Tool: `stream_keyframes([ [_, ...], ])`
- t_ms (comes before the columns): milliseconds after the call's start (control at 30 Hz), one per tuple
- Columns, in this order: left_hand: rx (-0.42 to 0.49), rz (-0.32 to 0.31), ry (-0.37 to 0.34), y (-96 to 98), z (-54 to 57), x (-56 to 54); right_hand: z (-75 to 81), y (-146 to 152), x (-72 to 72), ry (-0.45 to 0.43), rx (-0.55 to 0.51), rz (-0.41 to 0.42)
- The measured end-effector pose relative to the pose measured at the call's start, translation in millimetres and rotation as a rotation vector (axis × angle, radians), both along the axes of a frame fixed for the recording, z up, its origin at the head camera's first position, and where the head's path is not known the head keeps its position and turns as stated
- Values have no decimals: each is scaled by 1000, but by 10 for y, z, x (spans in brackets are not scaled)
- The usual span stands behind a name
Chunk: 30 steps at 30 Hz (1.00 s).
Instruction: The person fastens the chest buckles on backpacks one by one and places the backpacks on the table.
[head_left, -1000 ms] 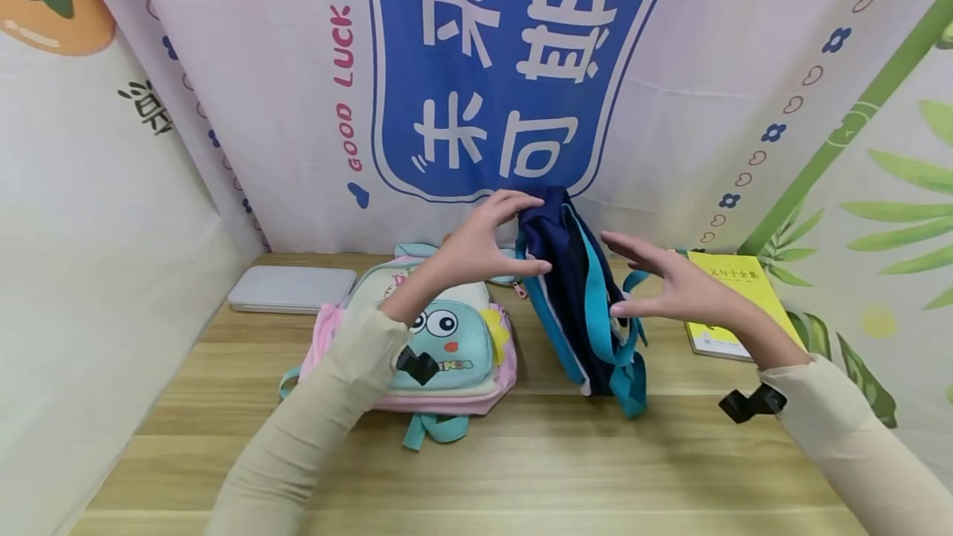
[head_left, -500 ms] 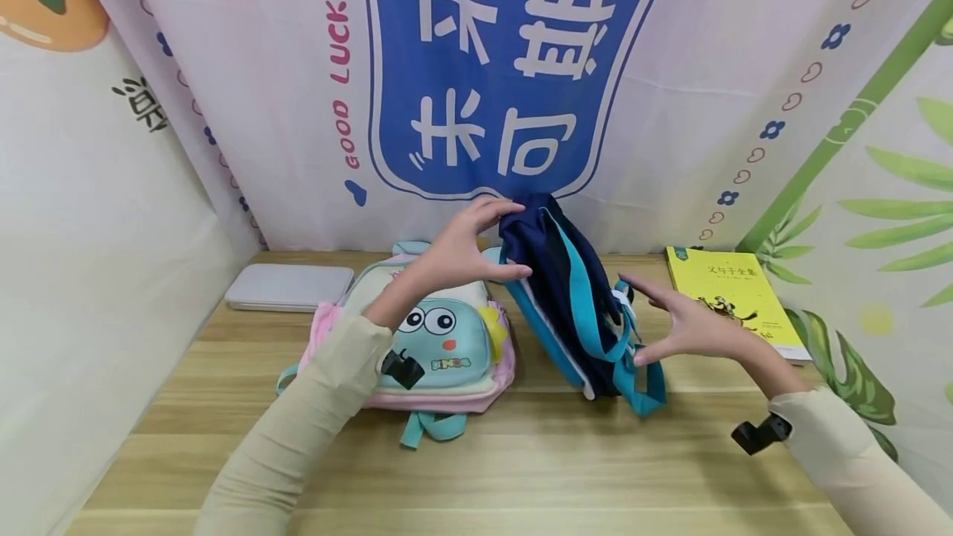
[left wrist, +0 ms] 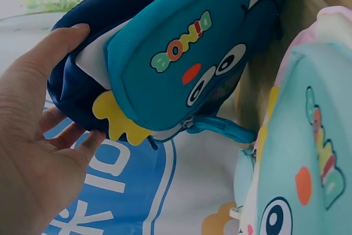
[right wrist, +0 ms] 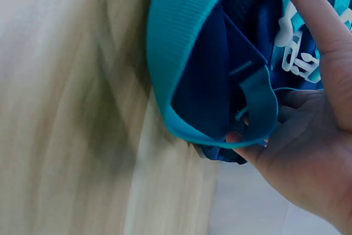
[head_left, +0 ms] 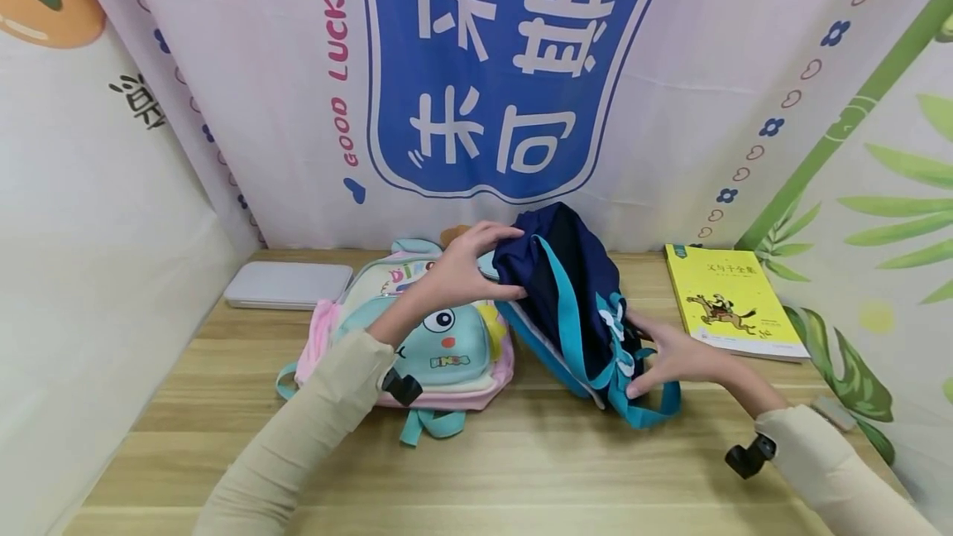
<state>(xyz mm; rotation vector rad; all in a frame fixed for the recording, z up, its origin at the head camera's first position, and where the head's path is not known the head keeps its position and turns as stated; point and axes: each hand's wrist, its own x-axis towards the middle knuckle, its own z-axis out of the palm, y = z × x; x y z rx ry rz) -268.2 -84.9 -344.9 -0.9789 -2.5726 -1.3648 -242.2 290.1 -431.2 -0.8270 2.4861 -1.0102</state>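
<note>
A navy and turquoise backpack (head_left: 588, 271) stands tilted on the wooden table, its straps turned toward the right and front. My left hand (head_left: 467, 270) grips its left edge; in the left wrist view the thumb lies on one side and the fingertips on the other, beside a yellow trim and a turquoise front with cartoon eyes. At the opposite side my right hand (head_left: 681, 354) holds the bag near its hanging turquoise strap (right wrist: 181, 53). White buckles (right wrist: 297, 53) show by that hand, and some of its fingers are hidden behind straps.
Left of it lies a pink and mint backpack (head_left: 454, 354), partly behind my left forearm. A pale grey flat case (head_left: 286, 285) sits at the back left of the table (head_left: 462, 486). At the right is a yellow book (head_left: 733, 296). A printed curtain (head_left: 670, 106) hangs behind.
The navy backpack has turned and tipped, its top sinking slightly left and its strapped back coming more into view. My right hand has moved lower and now holds the bag's side.
</note>
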Motion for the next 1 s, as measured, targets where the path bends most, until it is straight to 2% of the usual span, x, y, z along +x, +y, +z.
stream_keyframes([
  [233,-41,4,-4,-12,-23,46,-49,-48,74,26,69,37],
  [400,-68,-12,-5,-31,-60,58,-72,-31,91,43,76,46],
  [533,-82,-32,-35,-62,-95,85,-68,19,80,36,80,55],
  [800,-94,-51,-110,-81,-246,116,19,133,74,12,184,58],
  [1000,-98,-53,-156,-55,-365,146,84,223,65,31,229,55],
])
